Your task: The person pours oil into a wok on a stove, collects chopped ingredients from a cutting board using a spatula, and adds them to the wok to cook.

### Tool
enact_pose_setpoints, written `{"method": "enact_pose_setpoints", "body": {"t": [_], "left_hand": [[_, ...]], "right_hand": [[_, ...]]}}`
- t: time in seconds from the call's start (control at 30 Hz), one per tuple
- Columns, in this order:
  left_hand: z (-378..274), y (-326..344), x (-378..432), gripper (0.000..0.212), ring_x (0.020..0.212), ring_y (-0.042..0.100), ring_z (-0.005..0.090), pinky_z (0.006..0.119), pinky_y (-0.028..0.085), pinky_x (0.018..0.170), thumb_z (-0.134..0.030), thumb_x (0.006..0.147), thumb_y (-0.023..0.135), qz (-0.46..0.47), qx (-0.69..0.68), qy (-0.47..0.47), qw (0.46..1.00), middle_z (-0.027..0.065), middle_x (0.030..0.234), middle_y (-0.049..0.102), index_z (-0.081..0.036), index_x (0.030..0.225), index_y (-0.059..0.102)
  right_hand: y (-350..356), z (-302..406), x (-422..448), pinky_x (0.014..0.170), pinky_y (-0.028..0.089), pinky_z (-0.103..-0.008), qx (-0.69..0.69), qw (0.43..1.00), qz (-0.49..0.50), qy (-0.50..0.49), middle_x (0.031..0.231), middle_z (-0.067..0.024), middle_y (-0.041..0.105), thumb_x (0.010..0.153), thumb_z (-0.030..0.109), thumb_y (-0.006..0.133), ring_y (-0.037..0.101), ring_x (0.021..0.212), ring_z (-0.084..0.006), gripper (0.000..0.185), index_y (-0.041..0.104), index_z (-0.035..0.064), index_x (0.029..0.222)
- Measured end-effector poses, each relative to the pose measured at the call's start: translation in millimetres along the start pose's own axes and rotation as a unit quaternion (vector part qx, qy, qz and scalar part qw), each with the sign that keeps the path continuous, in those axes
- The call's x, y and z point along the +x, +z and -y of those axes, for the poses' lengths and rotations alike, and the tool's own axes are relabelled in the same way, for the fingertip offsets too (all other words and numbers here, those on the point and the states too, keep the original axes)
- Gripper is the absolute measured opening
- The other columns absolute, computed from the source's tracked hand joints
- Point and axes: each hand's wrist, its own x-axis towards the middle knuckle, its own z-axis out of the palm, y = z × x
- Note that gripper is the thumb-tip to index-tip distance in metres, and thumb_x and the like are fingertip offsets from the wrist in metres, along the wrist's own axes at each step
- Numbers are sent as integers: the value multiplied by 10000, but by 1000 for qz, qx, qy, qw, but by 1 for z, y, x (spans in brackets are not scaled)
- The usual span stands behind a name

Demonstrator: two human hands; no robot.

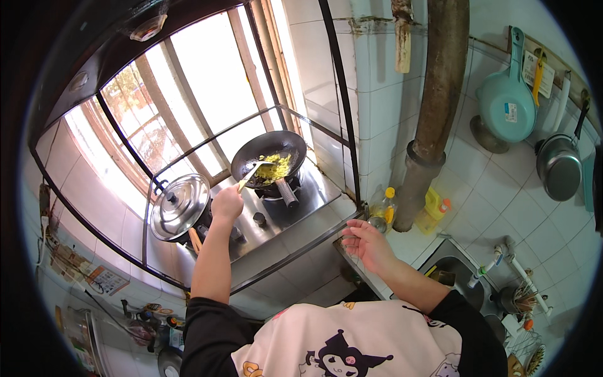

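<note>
My left hand [227,204] grips the light handle of a spatula [248,177]. The spatula's head rests among yellow-green food pieces [278,168], which look like scrambled egg, inside a dark wok [242,155]. Under the wok is the right burner of a stainless steel gas stove [311,197], and the wok's ribbed handle [287,192] points towards me. My right hand [369,245] is in the air near the counter corner, holding nothing, fingers apart and slightly curled. Left of my left hand stands a second pan with a shiny metal lid [181,207].
A black metal frame [346,94] surrounds the stove. Oil bottles [389,202] and a yellow detergent jug [431,212] stand by a thick pipe [431,94]. At right is a sink [464,268] with a faucet [485,271]. A turquoise pan [504,103] and a saucepan [559,165] hang on the wall.
</note>
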Motion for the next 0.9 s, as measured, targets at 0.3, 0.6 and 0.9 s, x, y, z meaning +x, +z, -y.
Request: {"method": "enact_pose_setpoints", "body": {"t": [0.3,0.6,0.9], "left_hand": [[3,64,-20,405,879,578,377,444,452,793,-163,742,545,3,-138,-9,990,231,915,607,-44,1129,514],[1,67,-29,486,904,553,384,437,442,800,-211,733,614,-4,-140,-31,990,238,948,579,-39,1171,491],[-32,32,-78,390,943,517,337,400,435,825,-159,758,614,-204,-124,89,967,207,1041,518,-60,1127,532]], "right_hand": [[6,-8,5,642,490,-267,8,1000,13,-2,922,-37,599,866,131,506,601,757,-135,203,468,90,1061],[10,-15,2,637,484,-264,5,1000,1,4,915,-33,599,872,135,495,605,746,-135,198,466,94,1063],[16,-15,-4,649,460,-274,0,999,-37,-1,893,-10,585,854,137,515,573,748,-120,205,478,114,1054]]}}
